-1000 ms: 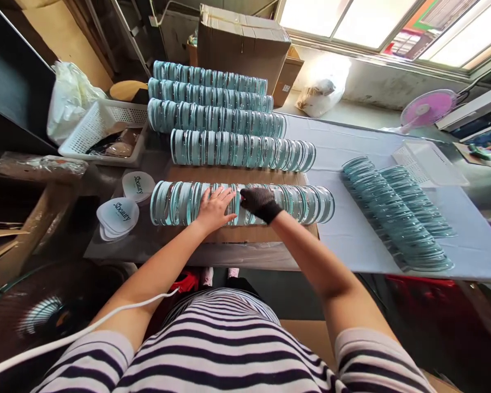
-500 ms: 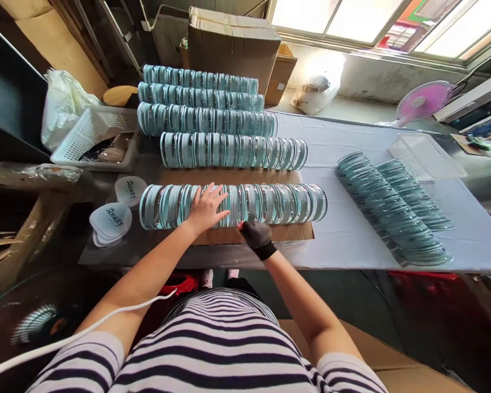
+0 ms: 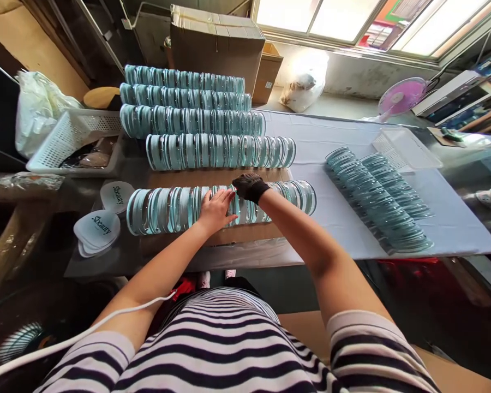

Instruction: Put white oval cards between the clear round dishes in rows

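A long row of pale teal and clear hoops [image 3: 169, 209], standing on edge side by side, lies across a cardboard sheet [image 3: 196, 178] in front of me. My left hand [image 3: 216, 210] rests bare on top of the row near its middle, fingers stretched out over the hoops. Just right of it, my right hand [image 3: 250, 187] wears a dark mesh glove with the fingertips exposed. Its fingers are closed at the far upper side of the row, close to the left fingertips. What they pinch, if anything, is too small to make out. The right forearm covers part of the row.
Behind lie several similar rows of hoops [image 3: 221, 151]. Clear curved pieces [image 3: 378, 199] are stacked in two slanting lines at right, by a white basket [image 3: 407, 150]. At left are printed white cards [image 3: 100, 226] and a perforated basket [image 3: 49, 158]. A fan [image 3: 403, 95] stands beyond.
My right hand has moved from the near lower side of the row to its far upper side. My left hand has stayed on the row. The view has shifted slightly.
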`<state>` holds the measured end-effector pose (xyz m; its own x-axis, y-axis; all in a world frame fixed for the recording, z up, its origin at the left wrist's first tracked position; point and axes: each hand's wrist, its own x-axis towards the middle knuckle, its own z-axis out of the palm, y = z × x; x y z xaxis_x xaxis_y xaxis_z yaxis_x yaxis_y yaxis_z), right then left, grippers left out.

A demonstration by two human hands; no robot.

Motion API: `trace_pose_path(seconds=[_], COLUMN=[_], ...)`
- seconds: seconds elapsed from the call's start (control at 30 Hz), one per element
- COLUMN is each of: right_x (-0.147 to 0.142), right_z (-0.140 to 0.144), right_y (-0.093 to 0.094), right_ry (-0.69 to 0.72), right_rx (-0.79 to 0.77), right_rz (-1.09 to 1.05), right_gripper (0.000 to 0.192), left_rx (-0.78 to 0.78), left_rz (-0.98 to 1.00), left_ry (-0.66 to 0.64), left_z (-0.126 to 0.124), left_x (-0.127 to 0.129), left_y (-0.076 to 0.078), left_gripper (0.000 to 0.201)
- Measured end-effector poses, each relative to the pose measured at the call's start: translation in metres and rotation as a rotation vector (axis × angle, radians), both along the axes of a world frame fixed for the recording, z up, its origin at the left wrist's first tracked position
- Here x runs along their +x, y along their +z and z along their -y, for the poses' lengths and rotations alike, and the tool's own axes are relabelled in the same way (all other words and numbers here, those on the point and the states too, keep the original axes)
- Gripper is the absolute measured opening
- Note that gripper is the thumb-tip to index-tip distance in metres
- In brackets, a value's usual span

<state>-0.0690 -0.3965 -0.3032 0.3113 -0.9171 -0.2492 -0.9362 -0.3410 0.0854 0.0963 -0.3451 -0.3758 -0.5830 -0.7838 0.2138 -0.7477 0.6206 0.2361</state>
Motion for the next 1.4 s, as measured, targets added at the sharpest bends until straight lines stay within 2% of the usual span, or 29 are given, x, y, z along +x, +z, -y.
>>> trace_pose_path(seconds=[0.1, 0.2, 0.3, 0.37, 0.4, 0.47, 0.57, 0.63, 0.73, 0.8, 0.9, 1.0, 1.23, 1.33, 1.4], right_x=[-0.014, -0.014, -0.005, -0.004, -0.007, -0.021, -0.052, -0.066, -0.069, -0.064, -0.061, -0.06, -0.038, -0.037, -0.041], right_z=[-0.062, -0.118, -0.146, -0.151, -0.15, -0.14, -0.102, -0.064, -0.007, 0.018, 0.03, 0.025, 0.009, -0.002, -0.02], right_y=[-0.027, -0.076, -0.118, -0.128, -0.126, -0.106, -0.054, -0.019, 0.013, 0.019, 0.018, 0.018, 0.032, 0.03, 0.023], right_ry=[-0.083, -0.199, -0.275, -0.303, -0.312, -0.338, -0.399, -0.362, -0.267, -0.181, -0.078, -0.046, -0.019, -0.039, -0.075], right_rx=[-0.059, 0.022, 0.056, 0.041, 0.015, -0.095, -0.286, -0.238, 0.051, 0.159, 0.192, 0.178, 0.078, 0.044, 0.013], right_rz=[0.08, 0.132, 0.172, 0.208, 0.237, 0.289, 0.236, 0.114, -0.056, -0.125, -0.174, -0.178, -0.23, -0.185, -0.137], right_gripper=[0.033, 0.038, 0.041, 0.041, 0.04, 0.042, 0.042, 0.037, 0.034, 0.033, 0.034, 0.034, 0.027, 0.028, 0.029], left_rx=[0.005, 0.01, 0.02, 0.028, 0.031, 0.029, 0.007, -0.003, 0.009, 0.011, -0.004, -0.01, 0.003, 0.007, 0.01], left_rz=[-0.023, -0.025, -0.008, 0.006, 0.012, 0.023, 0.038, 0.05, 0.068, 0.068, 0.058, 0.064, 0.071, 0.075, 0.072], left_ry=[0.006, 0.001, 0.001, 0.009, 0.009, -0.01, -0.07, -0.091, -0.103, -0.106, -0.106, -0.099, -0.099, -0.099, -0.091], left_z=[-0.002, -0.004, -0.006, -0.007, -0.007, -0.006, -0.004, -0.001, 0.002, 0.003, 0.002, 0.0, -0.001, 0.0, 0.0], left_x=[-0.001, -0.002, 0.001, 0.002, 0.002, -0.003, -0.022, -0.037, -0.053, -0.056, -0.054, -0.053, -0.053, -0.053, -0.053], left_y=[0.001, 0.001, 0.004, 0.007, 0.01, 0.014, 0.016, 0.014, 0.009, 0.005, 0.0, -0.002, 0.0, -0.001, -0.001], left_gripper=[0.073, 0.072, 0.07, 0.068, 0.067, 0.068, 0.072, 0.073, 0.072, 0.074, 0.077, 0.078, 0.076, 0.076, 0.076])
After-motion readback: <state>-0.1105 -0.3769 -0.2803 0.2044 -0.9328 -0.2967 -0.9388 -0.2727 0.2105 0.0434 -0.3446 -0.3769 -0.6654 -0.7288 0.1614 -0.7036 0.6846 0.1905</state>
